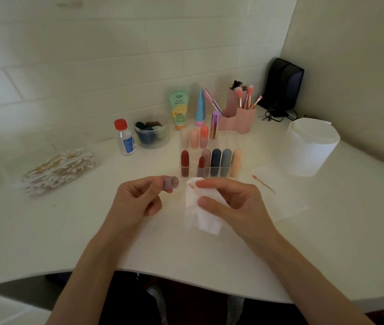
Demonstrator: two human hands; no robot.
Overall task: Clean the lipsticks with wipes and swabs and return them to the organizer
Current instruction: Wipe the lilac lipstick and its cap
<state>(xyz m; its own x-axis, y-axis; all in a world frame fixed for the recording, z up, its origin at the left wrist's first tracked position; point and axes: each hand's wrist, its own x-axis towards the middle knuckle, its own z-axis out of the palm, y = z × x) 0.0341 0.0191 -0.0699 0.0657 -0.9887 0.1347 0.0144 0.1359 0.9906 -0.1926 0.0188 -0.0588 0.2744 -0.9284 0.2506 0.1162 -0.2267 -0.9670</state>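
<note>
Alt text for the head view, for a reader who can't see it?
Over a white table, the left hand pinches a mauve lipstick cap and the right hand holds a white wipe beside it. Behind them a clear organizer holds lipsticks; cotton swabs are piled at left, and one used swab lies at right.

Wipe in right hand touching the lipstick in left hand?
Apart. Head view shows a gap of bare table between the end of the lipstick and the nearest edge of the wipe.
</note>
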